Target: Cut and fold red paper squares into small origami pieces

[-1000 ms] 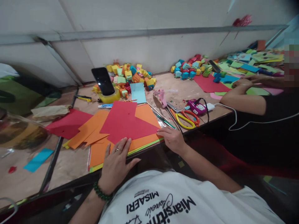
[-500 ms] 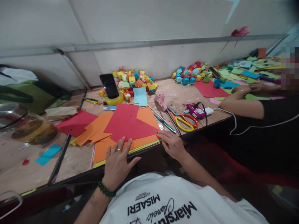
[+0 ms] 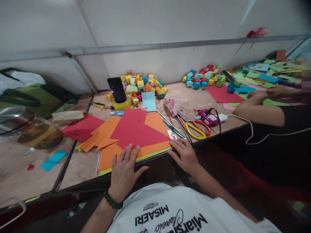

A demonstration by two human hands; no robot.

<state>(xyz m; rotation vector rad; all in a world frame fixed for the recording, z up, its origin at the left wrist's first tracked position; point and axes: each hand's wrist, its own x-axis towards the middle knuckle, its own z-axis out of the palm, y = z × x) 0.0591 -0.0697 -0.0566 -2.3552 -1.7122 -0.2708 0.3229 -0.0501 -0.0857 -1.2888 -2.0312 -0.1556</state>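
Observation:
My left hand (image 3: 124, 170) lies with spread fingers on the lower edge of a red paper piece (image 3: 132, 127). Beneath the red piece is a stack of orange paper (image 3: 154, 120), and a yellow-green sheet (image 3: 150, 154) shows along its front edge. At the red piece's right corner my right hand (image 3: 186, 155) rests with its fingers extended and thumb apart, fingertips touching the paper. More orange pieces (image 3: 100, 134) fan out on the left, beside another red sheet (image 3: 84, 127). Right of the stack lie scissors (image 3: 196, 130) with yellow and orange handles.
A phone (image 3: 117, 90) leans on a tape roll (image 3: 121, 104), before a pile of folded paper cubes (image 3: 141, 84). A glass jar (image 3: 36, 132) stands left. A pink glue gun (image 3: 171, 106) and purple power adapter (image 3: 207, 117) sit right, near a co-worker's arm (image 3: 259, 111).
My right hand's fingers have loosened and straightened at the red paper's corner. My left hand stays on the paper. The whole view has shifted slightly.

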